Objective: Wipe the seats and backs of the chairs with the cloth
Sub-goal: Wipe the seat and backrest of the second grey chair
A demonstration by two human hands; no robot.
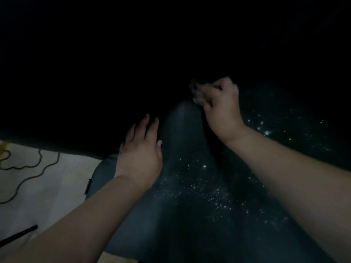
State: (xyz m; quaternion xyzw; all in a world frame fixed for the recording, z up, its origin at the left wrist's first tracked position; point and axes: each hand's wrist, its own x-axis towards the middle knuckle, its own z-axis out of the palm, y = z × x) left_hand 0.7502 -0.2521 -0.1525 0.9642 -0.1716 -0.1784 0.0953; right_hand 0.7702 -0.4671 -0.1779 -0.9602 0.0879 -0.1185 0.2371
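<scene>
A dark blue-grey cloth (182, 177), flecked with bright specks, lies draped across the dim middle of the scene; what it rests on cannot be made out. The left hand (141, 154) lies flat on its left part, fingers straight. The right hand (218, 103), blurred, pinches the cloth's far raised fold. At left, a pale surface (57, 179) carries dark wavy lines. The room beyond is black. No writing is readable.
</scene>
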